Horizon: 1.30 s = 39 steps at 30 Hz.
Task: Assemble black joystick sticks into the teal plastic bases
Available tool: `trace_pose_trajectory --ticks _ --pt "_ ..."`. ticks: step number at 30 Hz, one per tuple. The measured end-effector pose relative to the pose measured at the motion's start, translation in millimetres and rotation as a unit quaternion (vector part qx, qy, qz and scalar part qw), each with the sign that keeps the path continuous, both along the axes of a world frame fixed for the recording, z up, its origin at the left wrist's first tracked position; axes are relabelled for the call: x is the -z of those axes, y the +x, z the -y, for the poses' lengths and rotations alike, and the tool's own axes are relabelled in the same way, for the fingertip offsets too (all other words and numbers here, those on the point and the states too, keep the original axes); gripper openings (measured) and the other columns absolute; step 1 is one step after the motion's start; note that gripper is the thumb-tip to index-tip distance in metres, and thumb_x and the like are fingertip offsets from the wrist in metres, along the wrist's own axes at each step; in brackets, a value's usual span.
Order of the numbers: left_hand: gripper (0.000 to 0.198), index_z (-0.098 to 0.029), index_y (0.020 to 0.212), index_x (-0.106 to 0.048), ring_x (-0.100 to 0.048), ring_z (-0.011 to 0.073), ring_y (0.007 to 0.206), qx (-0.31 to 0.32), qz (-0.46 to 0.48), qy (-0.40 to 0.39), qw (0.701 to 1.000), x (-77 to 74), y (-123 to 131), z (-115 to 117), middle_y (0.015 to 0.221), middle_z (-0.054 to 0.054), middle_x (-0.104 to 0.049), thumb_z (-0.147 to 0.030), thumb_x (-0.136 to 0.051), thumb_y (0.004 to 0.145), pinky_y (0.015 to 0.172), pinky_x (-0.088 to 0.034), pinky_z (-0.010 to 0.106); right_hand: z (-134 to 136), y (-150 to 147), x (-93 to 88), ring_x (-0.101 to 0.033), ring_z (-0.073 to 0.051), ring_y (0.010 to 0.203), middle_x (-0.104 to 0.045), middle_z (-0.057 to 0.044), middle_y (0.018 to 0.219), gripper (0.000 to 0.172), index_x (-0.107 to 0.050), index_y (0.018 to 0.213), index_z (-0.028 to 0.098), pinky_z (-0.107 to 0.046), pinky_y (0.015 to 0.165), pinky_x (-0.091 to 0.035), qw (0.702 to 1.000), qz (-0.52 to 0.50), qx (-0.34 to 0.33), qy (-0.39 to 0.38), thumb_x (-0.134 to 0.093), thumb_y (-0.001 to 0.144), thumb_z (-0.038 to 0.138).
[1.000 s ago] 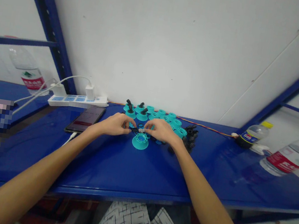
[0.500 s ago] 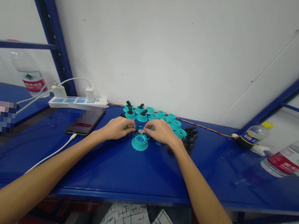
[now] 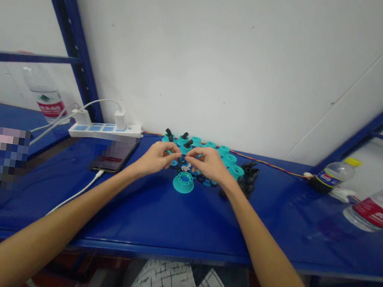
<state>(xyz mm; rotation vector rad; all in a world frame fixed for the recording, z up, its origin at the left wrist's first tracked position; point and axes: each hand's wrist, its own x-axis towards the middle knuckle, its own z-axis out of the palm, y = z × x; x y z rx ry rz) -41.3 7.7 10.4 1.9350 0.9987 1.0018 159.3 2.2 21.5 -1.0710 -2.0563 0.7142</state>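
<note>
My left hand and my right hand meet fingertip to fingertip above the small parts on the blue table. Both pinch closed; whatever lies between the fingertips is too small to make out. Just in front of them stands a teal flared cup, wide rim down. Under and between the hands lie small dark rings and a pale piece. Behind are several teal cups, a few with black elbow fittings on top. A pile of black fittings lies right of my right hand.
On the left are a white power strip and a phone with a white cable. A cola bottle and a large water bottle stand at the right. Thin wires run along the wall.
Both hands have lifted from the small parts and come together at the fingertips. The view has shifted slightly, and more of the rings on the table shows.
</note>
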Motion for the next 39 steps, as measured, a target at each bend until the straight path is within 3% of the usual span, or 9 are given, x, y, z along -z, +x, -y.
trace_pose_trajectory --ticks 6,12,15,20,23,30,39 --pt "0.032 -0.009 0.084 -0.067 -0.045 0.0062 0.043 0.001 0.015 -0.008 1.000 -5.3 -1 3 0.066 0.004 -0.065 -0.041 -0.064 0.081 0.041 -0.034 0.020 9 -3 -12.5 -0.055 -0.009 0.046 -0.064 0.000 0.064 0.017 -0.068 0.076 0.014 -0.022 0.047 -0.043 0.993 -0.090 0.011 -0.073 -0.067 0.078 0.031" --pt "0.028 -0.010 0.080 -0.070 -0.047 0.0070 0.041 0.023 -0.052 -0.019 0.998 -4.5 2 7 0.066 0.006 -0.069 -0.037 -0.063 0.082 0.042 -0.036 0.020 8 1 -14.3 -0.052 -0.009 0.045 -0.060 0.001 0.054 0.019 -0.071 0.076 0.013 -0.022 0.046 -0.042 0.994 -0.066 0.020 -0.084 -0.069 0.075 0.032" --pt "0.036 -0.010 0.079 -0.072 -0.049 0.0076 0.043 0.043 -0.092 -0.030 0.994 -9.8 -1 9 0.067 0.006 -0.069 -0.043 -0.061 0.084 0.045 -0.038 0.022 6 5 -14.8 -0.052 -0.009 0.046 -0.062 -0.001 0.056 0.018 -0.073 0.075 0.013 -0.022 0.048 -0.043 0.997 -0.038 0.021 -0.070 -0.069 0.076 0.030" --pt "0.061 -0.012 0.113 -0.071 -0.054 0.0103 0.049 0.105 -0.182 -0.066 0.975 -18.4 -12 10 0.075 0.004 -0.070 -0.058 -0.071 0.072 0.051 -0.042 0.024 1 12 -11.1 -0.056 -0.010 0.049 -0.067 -0.003 0.060 0.016 -0.075 0.078 0.013 -0.022 0.049 -0.043 0.997 0.014 -0.001 -0.076 -0.069 0.076 0.027" --pt "0.073 -0.014 0.120 -0.068 -0.055 0.0114 0.051 0.126 -0.223 -0.066 0.964 -15.5 -11 12 0.070 0.002 -0.069 -0.060 -0.076 0.065 0.051 -0.039 0.024 -1 13 -6.5 -0.060 -0.012 0.055 -0.071 -0.005 0.068 0.017 -0.077 0.083 0.013 -0.023 0.053 -0.046 0.996 0.038 -0.031 -0.077 -0.068 0.076 0.026" --pt "0.059 -0.016 0.095 -0.076 -0.057 0.0135 0.058 0.083 -0.290 0.004 0.953 -6.0 -1 14 0.066 0.001 -0.067 -0.065 -0.073 0.064 0.052 -0.034 0.022 0 12 -4.7 -0.060 -0.011 0.054 -0.073 -0.005 0.071 0.018 -0.077 0.086 0.013 -0.023 0.051 -0.044 0.989 0.085 -0.069 -0.097 -0.065 0.075 0.022" --pt "0.049 -0.017 0.088 -0.076 -0.053 0.0119 0.054 0.094 -0.278 0.014 0.956 -7.0 -1 14 0.060 -0.001 -0.064 -0.060 -0.074 0.067 0.053 -0.033 0.023 2 11 -6.9 -0.060 -0.012 0.055 -0.070 -0.004 0.067 0.015 -0.076 0.082 0.013 -0.022 0.052 -0.045 0.985 0.094 -0.087 -0.113 -0.067 0.074 0.021"
